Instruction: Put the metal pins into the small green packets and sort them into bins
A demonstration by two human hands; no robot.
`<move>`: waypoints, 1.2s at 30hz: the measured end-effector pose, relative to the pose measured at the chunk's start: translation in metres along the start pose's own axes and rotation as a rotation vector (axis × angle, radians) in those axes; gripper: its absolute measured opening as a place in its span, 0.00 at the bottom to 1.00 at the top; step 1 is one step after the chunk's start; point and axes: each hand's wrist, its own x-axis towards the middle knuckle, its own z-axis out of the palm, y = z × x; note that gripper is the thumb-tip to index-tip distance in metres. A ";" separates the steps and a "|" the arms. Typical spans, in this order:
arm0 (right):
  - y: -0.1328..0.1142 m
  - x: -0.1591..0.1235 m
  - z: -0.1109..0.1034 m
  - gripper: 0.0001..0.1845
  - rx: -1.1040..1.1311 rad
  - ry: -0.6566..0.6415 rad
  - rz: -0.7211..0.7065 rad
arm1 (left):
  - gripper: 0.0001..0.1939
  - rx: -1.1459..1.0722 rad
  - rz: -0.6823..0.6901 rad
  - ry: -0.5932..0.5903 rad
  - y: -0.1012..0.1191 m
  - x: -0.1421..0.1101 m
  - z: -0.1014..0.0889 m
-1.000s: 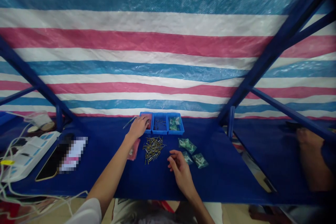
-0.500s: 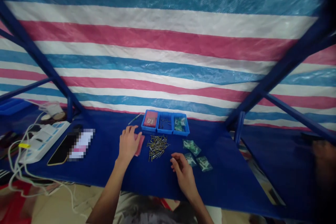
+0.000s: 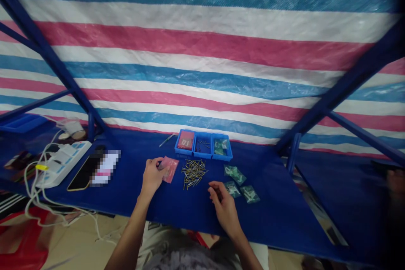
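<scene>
My left hand (image 3: 153,176) pinches a small pink plastic bag (image 3: 171,169) by its left edge, thumb on top. Just to the right of the bag lies a loose pile of brass and silver screw-like pieces (image 3: 193,173). My right hand (image 3: 224,206) rests near the table front with its fingers curled in; whatever may be between them is too small to see. Close beside it are several green-tinted packets with small parts inside, one of them a packet (image 3: 251,194) at the right. The packet nearest the hand (image 3: 232,189) is partly covered by the fingers.
Three joined blue bins stand behind the pile: one with pink bags (image 3: 186,140), one with a few dark thin pieces (image 3: 203,145), one with green packets (image 3: 220,146). At left are a phone (image 3: 82,176) and a power strip (image 3: 65,163) with cables. Blue frame bars slope on both sides.
My left hand has gone from lying over the pink bag to pinching its edge, and the bag is more exposed. The right hand stays curled in place. The view has shifted slightly.
</scene>
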 end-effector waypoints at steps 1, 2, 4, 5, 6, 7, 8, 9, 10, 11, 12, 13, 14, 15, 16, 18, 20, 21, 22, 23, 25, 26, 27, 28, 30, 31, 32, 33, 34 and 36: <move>-0.001 0.000 0.000 0.20 0.005 0.006 0.001 | 0.22 -0.036 0.002 -0.003 -0.001 0.001 0.000; -0.001 0.000 0.000 0.20 0.011 0.010 0.003 | 0.23 -0.078 0.000 -0.016 -0.002 0.002 0.000; -0.002 0.000 0.000 0.20 0.022 0.015 0.006 | 0.27 -0.169 -0.026 -0.068 -0.004 0.003 -0.001; -0.002 0.000 0.000 0.20 0.025 0.015 0.008 | 0.29 -0.208 -0.042 -0.100 -0.004 0.003 -0.001; -0.002 0.000 0.000 0.21 0.026 0.015 0.008 | 0.30 -0.239 -0.052 -0.130 -0.005 0.003 -0.001; -0.002 0.000 0.000 0.21 0.025 0.012 0.007 | 0.31 -0.262 -0.056 -0.152 -0.005 0.003 -0.001; -0.001 0.000 0.000 0.21 0.022 0.008 0.004 | 0.30 -0.279 -0.051 -0.169 -0.004 0.002 -0.001; -0.001 0.000 0.000 0.21 0.020 0.004 -0.001 | 0.30 -0.292 -0.036 -0.181 -0.003 0.001 -0.001; -0.001 0.001 0.000 0.20 0.019 -0.001 -0.005 | 0.29 -0.302 -0.012 -0.189 -0.001 0.000 -0.002; -0.002 0.001 0.000 0.20 0.021 -0.002 -0.007 | 0.28 -0.310 0.019 -0.192 0.003 -0.001 -0.003; -0.002 0.000 0.001 0.20 0.027 -0.002 -0.008 | 0.28 -0.319 0.055 -0.193 0.008 -0.004 -0.005; -0.003 0.000 0.001 0.20 0.033 0.001 -0.011 | 0.29 -0.330 0.100 -0.194 0.015 -0.007 -0.007; -0.004 0.000 0.002 0.19 0.037 0.008 -0.024 | 0.29 -0.352 0.145 -0.188 0.023 -0.012 -0.010; -0.007 -0.001 0.002 0.19 0.034 0.017 -0.049 | 0.28 -0.398 0.177 -0.190 0.032 -0.017 -0.012; -0.010 -0.002 0.003 0.18 0.024 0.027 -0.088 | 0.26 -0.455 0.196 -0.202 0.042 -0.023 -0.015; -0.021 -0.003 0.003 0.16 -0.009 0.042 -0.194 | 0.24 -0.537 0.227 -0.236 0.060 -0.038 -0.018; -0.034 -0.004 0.003 0.17 -0.022 0.032 -0.279 | 0.19 -0.582 0.267 -0.251 0.076 -0.054 -0.019; -0.041 -0.004 0.003 0.18 -0.011 0.016 -0.297 | 0.16 -0.589 0.273 -0.267 0.082 -0.061 -0.018; -0.048 -0.003 0.003 0.21 0.009 -0.001 -0.304 | 0.15 -0.596 0.274 -0.293 0.086 -0.067 -0.017; -0.054 -0.001 0.002 0.23 0.030 -0.004 -0.311 | 0.14 -0.609 0.278 -0.310 0.090 -0.073 -0.016; -0.063 0.003 0.002 0.19 0.045 -0.033 -0.300 | 0.14 -0.633 0.292 -0.342 0.093 -0.081 -0.014; -0.066 0.006 0.001 0.15 0.050 -0.037 -0.290 | 0.13 -0.642 0.300 -0.355 0.094 -0.084 -0.014; -0.068 0.008 0.000 0.13 0.060 -0.035 -0.277 | 0.13 -0.647 0.307 -0.364 0.095 -0.086 -0.014; -0.069 0.010 0.000 0.12 0.075 -0.026 -0.262 | 0.13 -0.645 0.309 -0.366 0.095 -0.087 -0.014; -0.071 0.014 -0.002 0.12 0.120 0.009 -0.230 | 0.17 -0.604 0.323 -0.329 0.094 -0.088 -0.016; -0.072 0.015 -0.003 0.13 0.145 0.025 -0.212 | 0.19 -0.554 0.355 -0.295 0.093 -0.088 -0.017; -0.073 0.016 -0.004 0.14 0.169 0.033 -0.193 | 0.21 -0.483 0.410 -0.256 0.092 -0.088 -0.018; -0.074 0.017 -0.005 0.15 0.192 0.036 -0.176 | 0.22 -0.398 0.484 -0.215 0.091 -0.087 -0.019; -0.075 0.017 -0.006 0.15 0.215 0.031 -0.161 | 0.24 -0.308 0.567 -0.180 0.090 -0.087 -0.019; -0.077 0.019 -0.007 0.16 0.254 -0.017 -0.141 | 0.25 -0.168 0.710 -0.134 0.089 -0.086 -0.021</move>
